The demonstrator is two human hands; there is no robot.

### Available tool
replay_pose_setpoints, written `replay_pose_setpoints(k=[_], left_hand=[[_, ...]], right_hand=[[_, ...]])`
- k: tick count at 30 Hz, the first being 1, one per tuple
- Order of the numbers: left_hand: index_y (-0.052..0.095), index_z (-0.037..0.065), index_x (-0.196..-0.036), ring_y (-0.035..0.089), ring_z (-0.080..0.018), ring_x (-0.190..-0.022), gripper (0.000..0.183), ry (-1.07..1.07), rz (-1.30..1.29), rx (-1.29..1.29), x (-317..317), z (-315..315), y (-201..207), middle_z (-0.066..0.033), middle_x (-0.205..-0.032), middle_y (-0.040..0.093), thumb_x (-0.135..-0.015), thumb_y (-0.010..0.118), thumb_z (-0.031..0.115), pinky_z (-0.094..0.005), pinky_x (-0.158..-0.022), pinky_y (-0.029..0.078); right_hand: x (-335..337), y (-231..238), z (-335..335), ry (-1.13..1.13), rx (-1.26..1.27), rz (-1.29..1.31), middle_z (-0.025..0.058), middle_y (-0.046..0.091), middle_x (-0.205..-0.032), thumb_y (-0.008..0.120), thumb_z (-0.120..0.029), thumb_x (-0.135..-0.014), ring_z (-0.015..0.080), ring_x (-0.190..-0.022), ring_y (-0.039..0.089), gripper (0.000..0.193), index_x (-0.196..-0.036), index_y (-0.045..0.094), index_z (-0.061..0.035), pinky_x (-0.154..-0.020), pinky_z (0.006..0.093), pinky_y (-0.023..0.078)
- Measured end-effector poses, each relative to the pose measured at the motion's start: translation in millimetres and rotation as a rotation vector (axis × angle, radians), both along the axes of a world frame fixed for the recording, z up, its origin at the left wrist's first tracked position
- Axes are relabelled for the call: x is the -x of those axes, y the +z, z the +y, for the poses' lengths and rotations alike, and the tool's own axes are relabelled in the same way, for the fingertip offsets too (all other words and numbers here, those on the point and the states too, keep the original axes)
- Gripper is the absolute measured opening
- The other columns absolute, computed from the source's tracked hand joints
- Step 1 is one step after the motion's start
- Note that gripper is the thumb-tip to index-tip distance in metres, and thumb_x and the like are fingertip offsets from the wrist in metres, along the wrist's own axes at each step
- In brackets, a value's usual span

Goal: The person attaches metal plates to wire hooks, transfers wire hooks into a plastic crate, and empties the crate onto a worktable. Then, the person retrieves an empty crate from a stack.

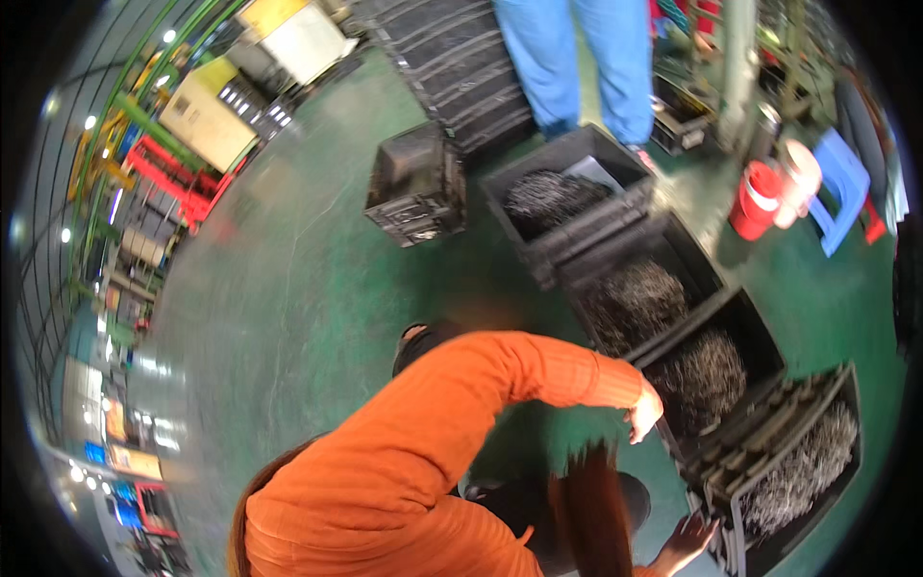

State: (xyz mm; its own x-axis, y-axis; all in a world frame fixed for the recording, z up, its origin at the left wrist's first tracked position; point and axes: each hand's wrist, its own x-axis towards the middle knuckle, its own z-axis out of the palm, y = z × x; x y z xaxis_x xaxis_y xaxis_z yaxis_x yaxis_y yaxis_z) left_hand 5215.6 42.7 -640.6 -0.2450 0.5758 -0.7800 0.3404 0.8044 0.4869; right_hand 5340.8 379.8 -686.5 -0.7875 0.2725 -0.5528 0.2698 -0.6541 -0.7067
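My left hand (644, 412), in an orange sleeve, is at the near rim of a black plastic crate (764, 332) with a heap of thin metal pieces (707, 380) inside. Its fingers curl down over that edge; the grip is partly hidden. Lower down, my right hand (685, 543) has its fingers spread against the near side of another black crate (851, 385). This crate leans over, its ribbed wall turned toward the neighbouring crate, and shiny metal pieces (803, 471) fill it.
Two more black crates (707, 240) (500, 188) with metal pieces continue the row. Apart stands a worn crate (413, 163) beside a dark ribbed stack (452, 58). A person in blue trousers (615, 67) stands behind. Red bucket (757, 197) and blue stool (841, 183) are at right.
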Motion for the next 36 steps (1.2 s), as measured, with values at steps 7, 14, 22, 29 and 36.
replay_pose_setpoints(k=[7, 14, 22, 29, 36], left_hand=[[0.056, 0.01, -0.111, 0.057, -0.0163, -0.096, 0.03, 1.172, 0.589, -0.691, -85, -326, 95, -0.0069, -0.107, 0.059, -0.081, 0.054, 0.006, -0.0295, -0.084, 0.046], [0.051, 0.002, -0.109, 0.045, -0.0277, -0.107, 0.035, 1.578, 1.993, -0.03, -197, -573, 58, -0.0117, -0.111, 0.051, -0.074, 0.051, -0.002, -0.0366, -0.096, 0.031], [0.045, 0.003, -0.118, 0.028, -0.0315, -0.125, 0.042, 1.442, 1.798, -0.321, -166, -619, 63, -0.0138, -0.127, 0.04, -0.076, 0.05, -0.001, -0.0409, -0.102, 0.022], [0.046, 0.004, -0.118, 0.029, -0.0303, -0.125, 0.042, 1.553, 1.647, -0.394, -172, -625, 34, -0.013, -0.127, 0.04, -0.076, 0.048, -0.003, -0.0399, -0.102, 0.023], [0.048, 0.003, -0.114, 0.034, -0.0312, -0.122, 0.04, 1.576, 1.509, -0.465, -203, -594, 21, -0.0137, -0.123, 0.045, -0.075, 0.047, -0.005, -0.0388, -0.101, 0.025]], right_hand=[[-37, 50, -83, 0.261, -0.308, -0.282, 0.0125, 0.026, -0.133, 0.058, -0.039, -0.08, 0.0292, -0.116, 0.034, 0.069, -0.131, 0.027, -0.0048, -0.096, 0.0432, 0.029], [2, 54, -229, 1.125, -0.694, -0.327, 0.0073, 0.059, -0.087, 0.048, -0.027, -0.087, 0.0178, -0.078, 0.058, 0.025, -0.1, 0.054, -0.0058, -0.07, 0.0303, 0.045], [148, 108, -571, 1.052, -0.587, -0.246, 0.004, 0.057, -0.076, 0.055, -0.046, -0.082, 0.0133, -0.062, 0.054, 0.043, -0.092, 0.055, -0.0036, -0.061, 0.0254, 0.048], [167, 62, -621, 0.861, -0.789, -0.302, 0.0106, 0.062, -0.076, 0.061, -0.025, -0.073, 0.0215, -0.062, 0.061, 0.027, -0.084, 0.058, -0.0005, -0.054, 0.0344, 0.051], [166, 69, -629, 0.813, -0.805, -0.14, 0.0076, 0.056, -0.062, 0.059, -0.006, -0.065, 0.0175, -0.051, 0.055, 0.008, -0.069, 0.056, 0.0006, -0.046, 0.0297, 0.047]])
